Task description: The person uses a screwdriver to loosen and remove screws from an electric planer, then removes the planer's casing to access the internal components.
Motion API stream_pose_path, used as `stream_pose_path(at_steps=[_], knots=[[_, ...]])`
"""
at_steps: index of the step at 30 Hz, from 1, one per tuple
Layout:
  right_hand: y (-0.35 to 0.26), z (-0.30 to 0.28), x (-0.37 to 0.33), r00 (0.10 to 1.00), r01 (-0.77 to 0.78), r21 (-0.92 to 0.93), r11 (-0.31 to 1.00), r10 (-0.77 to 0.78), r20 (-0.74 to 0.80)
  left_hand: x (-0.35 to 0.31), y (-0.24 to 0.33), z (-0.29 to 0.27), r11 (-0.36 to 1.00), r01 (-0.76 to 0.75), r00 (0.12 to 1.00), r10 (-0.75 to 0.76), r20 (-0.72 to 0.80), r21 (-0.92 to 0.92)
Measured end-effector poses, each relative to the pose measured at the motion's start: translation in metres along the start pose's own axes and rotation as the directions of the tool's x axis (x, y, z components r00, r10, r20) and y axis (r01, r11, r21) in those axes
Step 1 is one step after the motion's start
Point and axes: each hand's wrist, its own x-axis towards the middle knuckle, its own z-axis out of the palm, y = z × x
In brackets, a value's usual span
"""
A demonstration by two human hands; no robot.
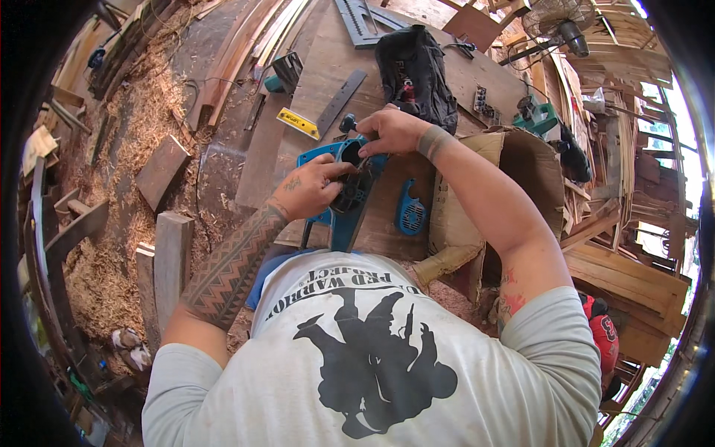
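Note:
A blue electric hand planer (pixel 345 229) with dark inner parts stands on the workbench just ahead of my shirt, its housing opened. My left hand (pixel 309 188) lies against its left side, fingers curled onto the dark opening. From the right, my right hand (pixel 395 132) grips the planer's far end next to a dark round knob (pixel 348 123); its fingertips are partly hidden. To the right of the planer lies a loose blue vented cover (pixel 410 211), apart from both hands. Beyond my left hand is a yellow-handled try square (pixel 299 123) with a dark blade.
An open cardboard box (pixel 456 201) stands close on the right. Farther off are a black bag (pixel 415 74), a blue-grey metal square (pixel 359 26), a green power tool (pixel 535 118) and a fan (pixel 558 22). Wood shavings (pixel 141 141) and boards (pixel 173 249) lie at left.

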Motion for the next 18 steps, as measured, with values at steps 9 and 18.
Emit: stream_pose_path(at_steps=[9, 18], knots=[[-0.002, -0.007, 0.009, 0.994, -0.040, -0.064, 0.997, 0.046, 0.100, 0.002, -0.005, 0.000, 0.999, -0.039, 0.999, 0.039, -0.003, 0.003], [0.006, -0.001, 0.002, 0.999, 0.005, -0.155, 0.988, -0.011, -0.039, -0.008, -0.002, 0.011, 0.990, -0.014, 0.980, -0.014, -0.198, -0.142]])
